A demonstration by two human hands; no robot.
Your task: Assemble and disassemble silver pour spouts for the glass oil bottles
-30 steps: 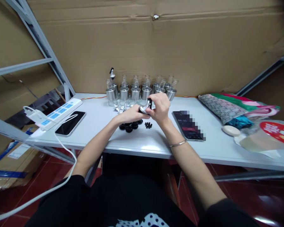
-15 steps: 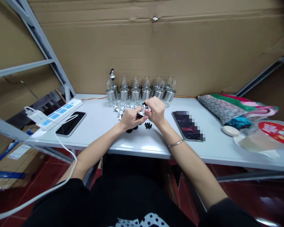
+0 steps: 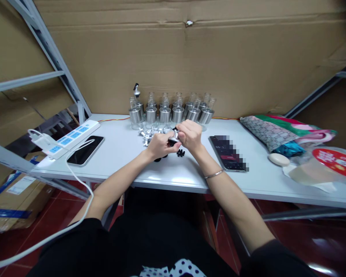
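Note:
My left hand (image 3: 158, 145) and my right hand (image 3: 191, 135) meet over the middle of the white table (image 3: 173, 173). Both pinch a small metal and black pourer cap (image 3: 173, 138) between their fingertips. Under the left hand lie black round stoppers (image 3: 160, 157), mostly hidden. Small black bits (image 3: 180, 153) sit just below the right hand. Loose silver spouts (image 3: 146, 134) lie behind the left hand. A row of glass bottles with steel sleeves (image 3: 170, 112) stands at the back; the leftmost rear one carries a pourer.
A white power strip (image 3: 66, 139) and a dark phone (image 3: 85, 150) with a white cable lie at the left. Another phone (image 3: 227, 152) lies to the right of my hands. Folded cloth (image 3: 279, 130), a pale soap-like oval (image 3: 278, 159) and plastic bags (image 3: 323, 169) fill the right end.
Both hands have dropped and drawn closer together around the cap. The left hand now covers most of the black stoppers.

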